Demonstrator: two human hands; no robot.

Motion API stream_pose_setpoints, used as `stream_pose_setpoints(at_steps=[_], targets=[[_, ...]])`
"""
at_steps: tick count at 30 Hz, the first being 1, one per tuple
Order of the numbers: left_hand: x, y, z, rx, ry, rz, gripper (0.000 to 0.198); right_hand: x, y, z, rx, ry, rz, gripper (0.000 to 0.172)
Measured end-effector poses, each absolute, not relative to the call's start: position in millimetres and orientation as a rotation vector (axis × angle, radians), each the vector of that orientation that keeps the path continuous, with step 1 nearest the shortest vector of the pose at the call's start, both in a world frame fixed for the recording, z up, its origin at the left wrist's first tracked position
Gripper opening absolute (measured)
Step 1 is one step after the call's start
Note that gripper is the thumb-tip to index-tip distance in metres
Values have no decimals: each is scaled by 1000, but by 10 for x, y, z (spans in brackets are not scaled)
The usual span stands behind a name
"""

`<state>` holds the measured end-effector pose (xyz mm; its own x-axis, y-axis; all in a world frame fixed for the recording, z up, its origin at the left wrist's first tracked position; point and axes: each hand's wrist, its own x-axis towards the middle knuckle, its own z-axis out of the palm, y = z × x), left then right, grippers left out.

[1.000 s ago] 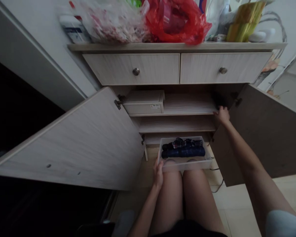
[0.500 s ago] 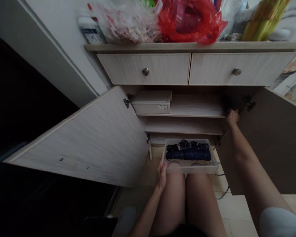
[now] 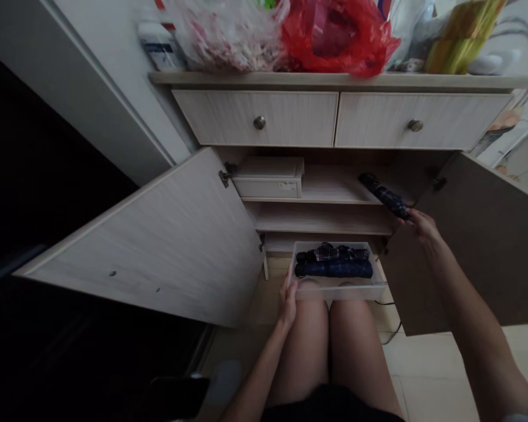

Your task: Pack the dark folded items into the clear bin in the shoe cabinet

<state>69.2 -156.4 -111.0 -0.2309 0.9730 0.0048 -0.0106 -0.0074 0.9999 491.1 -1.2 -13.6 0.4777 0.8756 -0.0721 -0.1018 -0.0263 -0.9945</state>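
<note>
dark umbrella (image 3: 385,195) now partway out from the upper shelf (image 3: 332,183)

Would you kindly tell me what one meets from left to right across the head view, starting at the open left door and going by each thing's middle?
Left door, left hand, clear box, held umbrella, right hand, right door.
</note>
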Motion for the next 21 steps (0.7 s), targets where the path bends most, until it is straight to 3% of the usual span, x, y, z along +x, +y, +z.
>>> stream_pose_setpoints(at_steps=[8, 15, 17, 21], targets=[[699, -1562, -1143, 1078, 1361, 1374, 67, 4387, -924, -1, -1404, -1142, 1308, 50], [673, -1576, -1190, 1125, 1352, 1419, 64, 4052, -1110, -169, -1411, -1570, 1551, 60], [660, -1574, -1207, 1134, 1351, 1416, 66, 4021, -1098, -233, -1441, -1743, 1498, 55], [647, -1565, -1233, 1118, 1365, 1414, 71, 3939, -1082, -244, -1577, -2251, 1022, 24]])
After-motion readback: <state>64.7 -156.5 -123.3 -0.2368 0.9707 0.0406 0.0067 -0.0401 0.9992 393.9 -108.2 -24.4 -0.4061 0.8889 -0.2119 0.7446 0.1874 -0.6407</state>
